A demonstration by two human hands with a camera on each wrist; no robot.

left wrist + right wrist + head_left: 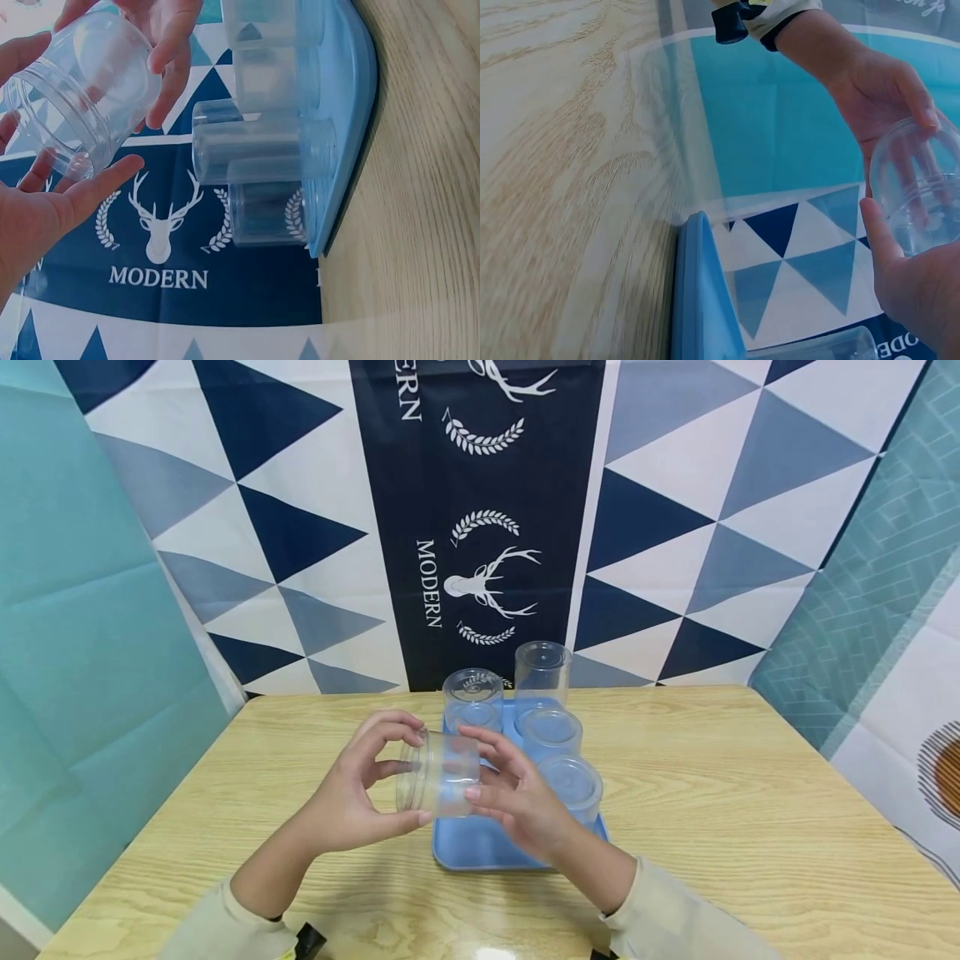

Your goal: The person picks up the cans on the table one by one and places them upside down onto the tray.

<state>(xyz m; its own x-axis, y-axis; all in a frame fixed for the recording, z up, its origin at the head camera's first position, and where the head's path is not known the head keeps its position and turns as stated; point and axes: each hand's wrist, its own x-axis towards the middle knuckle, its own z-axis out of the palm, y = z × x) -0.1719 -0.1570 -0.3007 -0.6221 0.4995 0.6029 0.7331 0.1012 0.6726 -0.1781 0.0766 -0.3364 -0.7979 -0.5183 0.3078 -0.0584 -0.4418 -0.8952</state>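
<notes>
A clear plastic jar (447, 775) is held on its side in the air, over the near left part of a blue tray (480, 850). My left hand (358, 789) grips the jar's ridged rim end, thumb below and fingers above. At the opposite, smooth end, my right hand (525, 797) holds the jar between thumb and fingers. The left wrist view shows the jar (112, 71) tilted, its round mouth facing the left palm. In the right wrist view the jar (919, 187) is partly cut off by the frame edge.
Several more clear jars stand on the tray, among them a tall jar (542, 672) at the back right and a short jar (572, 789) near the right hand. The wooden table (712, 793) extends around the tray. A patterned cloth (480, 485) hangs behind the table.
</notes>
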